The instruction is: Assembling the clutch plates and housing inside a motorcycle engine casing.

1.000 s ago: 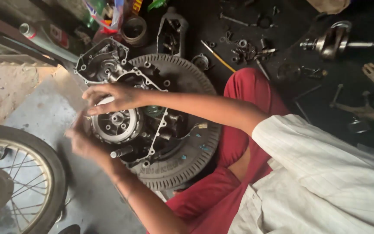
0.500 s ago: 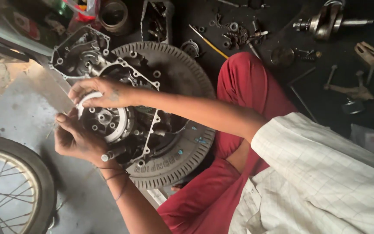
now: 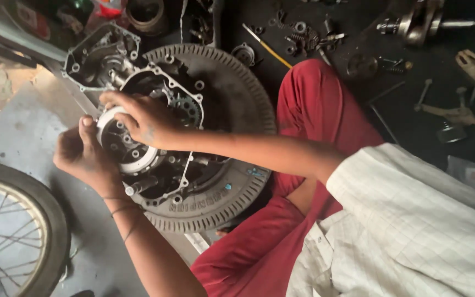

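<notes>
A motorcycle engine case (image 3: 185, 96) lies open on a black tyre (image 3: 232, 110). In its middle sits a round silver clutch drum (image 3: 125, 146). My right hand (image 3: 144, 118) lies over the drum's upper rim with the fingers curled around it. My left hand (image 3: 81, 154) clasps the drum's left edge, thumb up against the rim. Both hands grip the drum; my right palm hides part of it. A toothed gear (image 3: 185, 110) shows just beside my right hand.
A spoked wheel (image 3: 12, 231) stands at the lower left. A second case half (image 3: 97, 55) lies behind the engine. A crankshaft (image 3: 419, 25), bolts, springs and a yellow-handled tool (image 3: 268, 47) are scattered on the dark floor. My red-trousered knee (image 3: 314, 99) is beside the tyre.
My left hand has risen from below the drum to clasp its left edge. My right hand has shifted from the drum's top onto its rim. The engine has not moved.
</notes>
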